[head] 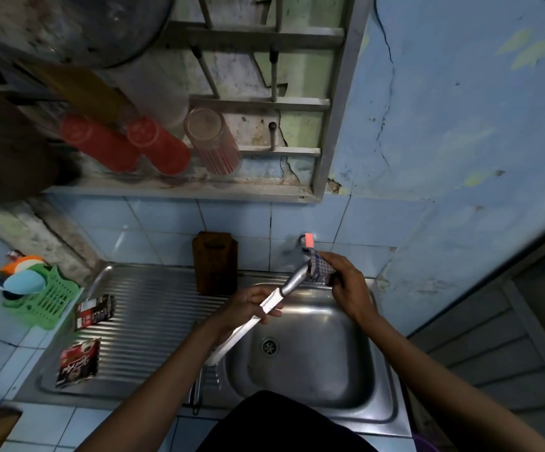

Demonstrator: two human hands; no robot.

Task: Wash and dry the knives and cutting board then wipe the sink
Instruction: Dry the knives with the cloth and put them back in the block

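Note:
A long knife with a white blade and a silver handle slants over the steel sink. My left hand grips the blade near its upper part. My right hand presses a blue checked cloth around the end of the handle, just under the tap with its red knob. A brown wooden cutting board stands upright against the tiled wall, at the back of the ribbed drainboard. No water is visibly running.
A green basket with sponges sits left of the drainboard. Two sachets lie on the drainboard. A thin dark utensil rests at its front edge. Above, a wall rack holds red cups and a glass.

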